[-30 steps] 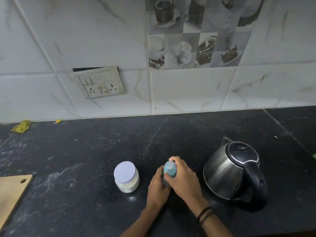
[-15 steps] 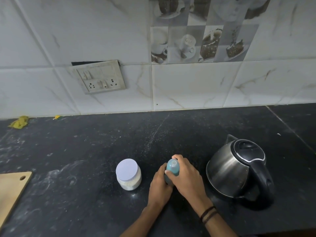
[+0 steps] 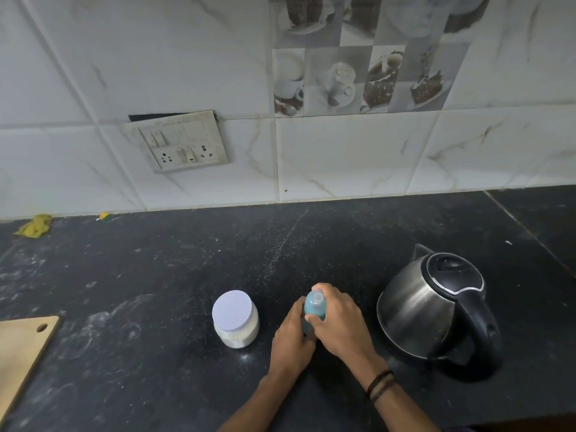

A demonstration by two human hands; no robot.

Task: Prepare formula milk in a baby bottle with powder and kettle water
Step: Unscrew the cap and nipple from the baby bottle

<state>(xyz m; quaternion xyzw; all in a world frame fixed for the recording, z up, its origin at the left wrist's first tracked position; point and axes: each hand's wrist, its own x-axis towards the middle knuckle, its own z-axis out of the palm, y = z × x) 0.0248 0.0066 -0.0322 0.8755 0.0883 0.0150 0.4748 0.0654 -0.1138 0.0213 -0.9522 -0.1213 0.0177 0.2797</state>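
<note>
A small baby bottle with a blue cap stands upright on the black counter, near its front edge. My left hand grips the bottle's body from the left. My right hand curls over the blue cap from the right, fingers wrapped round it. The bottle's lower part is hidden by both hands. A clear jar of white powder with a pale lilac lid stands just left of my hands. A steel kettle with a black lid and handle stands to the right, lid closed.
A wooden cutting board lies at the left edge of the counter. A yellow cloth scrap lies at the back left against the tiled wall. A switch and socket plate is on the wall.
Both hands stay on the bottle in the same grip. The camera view has tilted slightly, so everything sits a little lower and to the right in view.
</note>
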